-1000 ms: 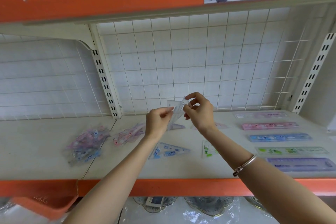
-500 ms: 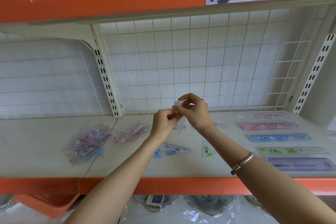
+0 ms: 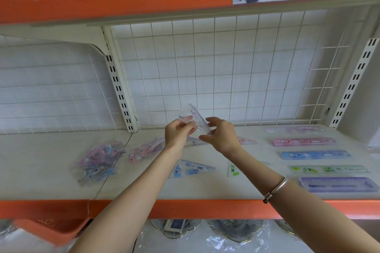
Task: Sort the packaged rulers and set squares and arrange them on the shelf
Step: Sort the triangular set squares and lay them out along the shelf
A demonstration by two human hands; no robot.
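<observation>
Packaged set square [image 3: 194, 116] tilted in air above shelf [image 3: 51, 170]. Left hand [image 3: 177, 135] pinches upper corner; right hand [image 3: 223, 137] pinches lower end. 5 rulers [image 3: 314, 154] lie in row, right side.

Bare shelf [image 3: 41, 170] far left — packet heap [image 3: 98, 162] mid-left, ruler row [image 3: 315, 154] right.

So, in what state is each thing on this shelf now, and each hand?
held set square: packaged, tilted, held above the shelf
left hand: pinches it
right hand: at its other end, grip unclear
blue set square: lying flat on shelf
five rulers: flat, side by side, apart
mixed pile: loose heap, unsorted
</observation>
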